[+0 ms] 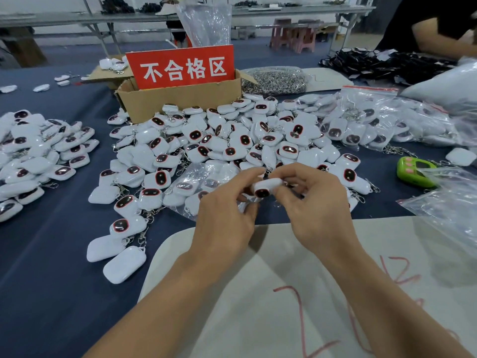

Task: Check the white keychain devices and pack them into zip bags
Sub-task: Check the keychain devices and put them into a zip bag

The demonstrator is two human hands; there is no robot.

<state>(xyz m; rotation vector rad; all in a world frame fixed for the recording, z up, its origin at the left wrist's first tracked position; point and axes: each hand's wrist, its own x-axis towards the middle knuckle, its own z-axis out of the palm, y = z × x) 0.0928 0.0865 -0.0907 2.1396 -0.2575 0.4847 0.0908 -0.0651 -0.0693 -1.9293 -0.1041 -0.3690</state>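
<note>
Left hand (227,210) and right hand (317,202) pinch one device (265,187) between them, axis crosswise; bag (191,182) lies just beyond.

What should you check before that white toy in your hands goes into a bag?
1. Left grip and right grip both pinch the white device: ok.
2. Its dark screen faces the camera for checking: ok.
3. Its keychain clip is attached: cannot tell, fingers hide it.
4. Zip bags lie close by: ok.
5. Cardboard box with the red sign is open for rejects: ok.
</note>
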